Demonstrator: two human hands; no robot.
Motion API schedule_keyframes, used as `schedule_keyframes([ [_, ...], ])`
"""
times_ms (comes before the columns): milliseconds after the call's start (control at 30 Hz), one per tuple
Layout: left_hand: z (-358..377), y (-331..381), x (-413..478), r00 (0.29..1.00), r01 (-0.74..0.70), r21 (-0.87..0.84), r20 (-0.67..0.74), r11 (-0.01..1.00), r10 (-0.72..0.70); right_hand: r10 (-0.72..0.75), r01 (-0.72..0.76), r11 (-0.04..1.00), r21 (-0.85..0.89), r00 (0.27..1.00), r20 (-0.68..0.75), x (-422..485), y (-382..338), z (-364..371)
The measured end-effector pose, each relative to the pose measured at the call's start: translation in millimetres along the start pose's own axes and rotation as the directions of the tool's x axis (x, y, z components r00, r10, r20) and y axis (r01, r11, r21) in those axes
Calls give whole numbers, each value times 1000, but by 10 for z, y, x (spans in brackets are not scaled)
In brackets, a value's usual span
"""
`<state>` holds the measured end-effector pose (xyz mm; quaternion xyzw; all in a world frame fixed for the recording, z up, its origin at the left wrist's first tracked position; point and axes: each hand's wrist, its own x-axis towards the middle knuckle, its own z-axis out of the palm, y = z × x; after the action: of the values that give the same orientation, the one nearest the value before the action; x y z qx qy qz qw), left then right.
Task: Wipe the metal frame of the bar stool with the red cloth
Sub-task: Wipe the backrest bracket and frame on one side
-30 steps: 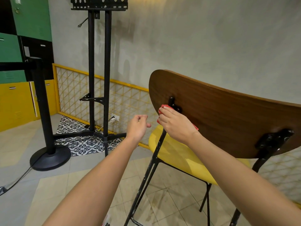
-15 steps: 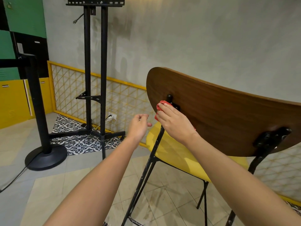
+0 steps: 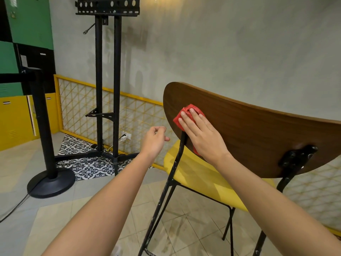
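I see the R hand (image 3: 201,133) laid flat on the red cloth (image 3: 184,117), fingers straight and close together, pressing it vs. the rear face of the wooden backrest (image 3: 258,130) of the bar stool, near the backrest's left end. The cloth pokes out past the fingertips toward 11 o'clock, and a strip shows below the palm at 5 o'clock.

It covers the spot where the left frame upright (image 3: 170,178) meets the backrest. The tube's top runs in under the hand's edge, so the cloth prob. touches metal there, but the hand hides the contact.

The L hand (image 3: 154,140) hangs in the air at 9 o'clock of the R hand, near the upright but apart from it, fingers loosely curled w/ nothing in them.

The upright is black tube w/ chipped paint, slanting down toward 7 o'clock to the bottom edge of the view. A second black bracket (image 3: 297,157) sits bare on the backrest at 4 o'clock of the R hand. The yellow seat (image 3: 199,174) lies beyond the backrest.

Bkgd: black TV stand (image 3: 107,89) at 11 o'clock of the view, barrier post (image 3: 44,126) at 9 o'clock, and a yellow lattice panel (image 3: 140,115) along the grey wall. A wall socket (image 3: 127,136) sits low on it, and patterned tiles (image 3: 88,165) lie under the stand.
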<state>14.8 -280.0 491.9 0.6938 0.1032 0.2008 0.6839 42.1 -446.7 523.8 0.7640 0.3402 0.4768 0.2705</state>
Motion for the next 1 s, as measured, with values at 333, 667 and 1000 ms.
schedule_keyframes([
  [333,13,79,-41,999,-17,-3,35,1000,18,12,-12,999,35,1000,-5,63,133,-161],
  [667,189,42,-53,999,-47,29,16,998,47,-85,83,996,42,996,28,-165,43,-19],
  [1000,188,-120,0,1000,-2,7,-30,1000,2,-92,92,996,0,994,-60,142,52,-52],
])
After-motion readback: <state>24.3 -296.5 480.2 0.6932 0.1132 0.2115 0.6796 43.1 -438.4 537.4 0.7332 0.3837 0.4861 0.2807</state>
